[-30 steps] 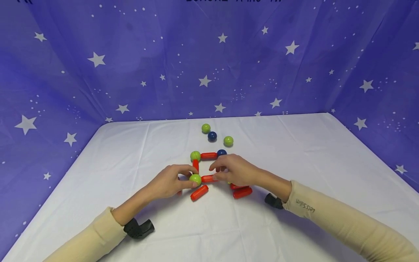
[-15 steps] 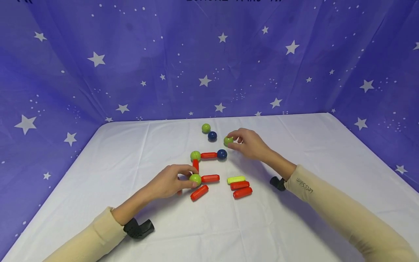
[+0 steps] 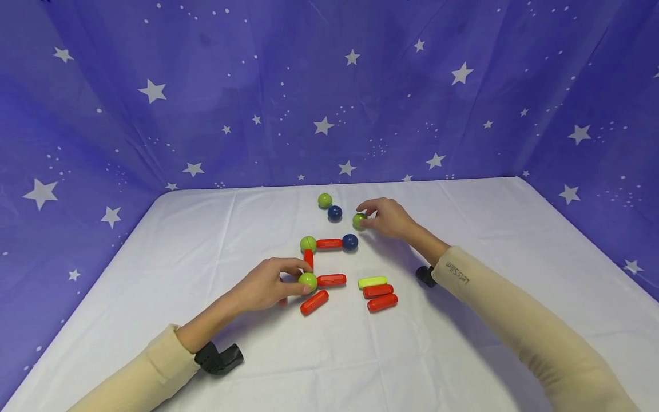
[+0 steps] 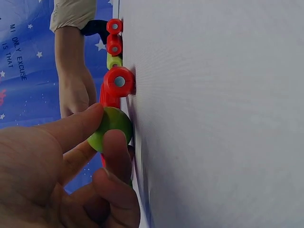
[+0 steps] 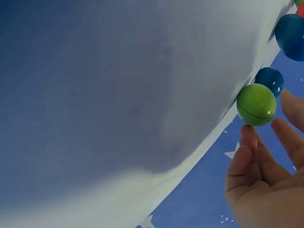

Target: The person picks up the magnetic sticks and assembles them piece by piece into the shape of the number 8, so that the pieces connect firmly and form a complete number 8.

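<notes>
My left hand (image 3: 272, 284) pinches a green ball (image 3: 308, 281) between thumb and fingers. A red magnetic rod (image 3: 332, 280) extends right from this ball. Another red rod (image 3: 308, 259) runs back from it to a second green ball (image 3: 308, 245), from which a further red rod (image 3: 329, 244) leads to a blue ball (image 3: 350, 242). Farther back, my right hand (image 3: 387, 218) is at a loose green ball (image 5: 256, 105) on the table, its fingers spread around it. In the right wrist view, one fingertip meets the ball's edge while others stand apart from it.
Beyond the joined pieces lie a green ball (image 3: 325, 200) and a blue ball (image 3: 334, 213). A single red rod (image 3: 314, 302) lies before the left hand. To the right, a yellow-green rod (image 3: 372, 282) lies beside two red rods (image 3: 382, 302). White cloth (image 3: 443, 355) covers the table.
My right hand has gone from the red rod by the left hand back to the loose green ball; over the last half second its fingers have shifted slightly there. The left hand keeps its place.
</notes>
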`<state>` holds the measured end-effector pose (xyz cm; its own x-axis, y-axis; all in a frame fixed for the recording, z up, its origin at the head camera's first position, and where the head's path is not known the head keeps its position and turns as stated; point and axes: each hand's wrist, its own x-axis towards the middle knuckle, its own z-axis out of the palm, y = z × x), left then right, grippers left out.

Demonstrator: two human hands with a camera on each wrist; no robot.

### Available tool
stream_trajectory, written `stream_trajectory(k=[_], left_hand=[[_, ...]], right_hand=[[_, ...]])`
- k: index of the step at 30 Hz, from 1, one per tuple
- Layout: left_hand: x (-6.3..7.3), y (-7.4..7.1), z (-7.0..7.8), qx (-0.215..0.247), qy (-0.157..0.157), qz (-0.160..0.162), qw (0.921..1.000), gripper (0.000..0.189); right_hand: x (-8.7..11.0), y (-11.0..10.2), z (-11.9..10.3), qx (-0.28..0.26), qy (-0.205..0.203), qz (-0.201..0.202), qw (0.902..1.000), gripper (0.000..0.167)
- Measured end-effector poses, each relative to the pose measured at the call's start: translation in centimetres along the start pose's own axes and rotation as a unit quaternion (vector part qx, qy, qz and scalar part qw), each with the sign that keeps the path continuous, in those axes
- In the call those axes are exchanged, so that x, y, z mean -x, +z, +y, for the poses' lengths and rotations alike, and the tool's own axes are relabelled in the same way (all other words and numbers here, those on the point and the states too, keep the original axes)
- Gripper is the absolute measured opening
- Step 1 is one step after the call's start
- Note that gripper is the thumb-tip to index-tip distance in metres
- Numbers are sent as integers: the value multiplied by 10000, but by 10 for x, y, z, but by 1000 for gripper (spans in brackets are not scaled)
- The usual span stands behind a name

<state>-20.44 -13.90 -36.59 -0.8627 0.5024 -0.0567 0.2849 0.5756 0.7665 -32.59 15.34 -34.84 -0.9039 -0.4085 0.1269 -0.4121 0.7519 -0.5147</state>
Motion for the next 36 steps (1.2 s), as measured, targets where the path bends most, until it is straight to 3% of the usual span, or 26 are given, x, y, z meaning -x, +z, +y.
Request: stream_trajectory(k=[13,20,29,36], left_hand=[[0,-1,-1,-6,-37,25,10000,31],[0,0,-2,28,15,37,10000,31],[0,0,0,22,-60,48,10000,32],[-1,1,-1,-1,9,37,10000,31]], right_hand=[[-3,6,-5,382,106,-87,9992,29],[2,5,-5,112,-223,407,9989,25],[44,1,-35,-391,-907,358,9945,25],[77,6,-50,-687,-1017,-353,9918,27]])
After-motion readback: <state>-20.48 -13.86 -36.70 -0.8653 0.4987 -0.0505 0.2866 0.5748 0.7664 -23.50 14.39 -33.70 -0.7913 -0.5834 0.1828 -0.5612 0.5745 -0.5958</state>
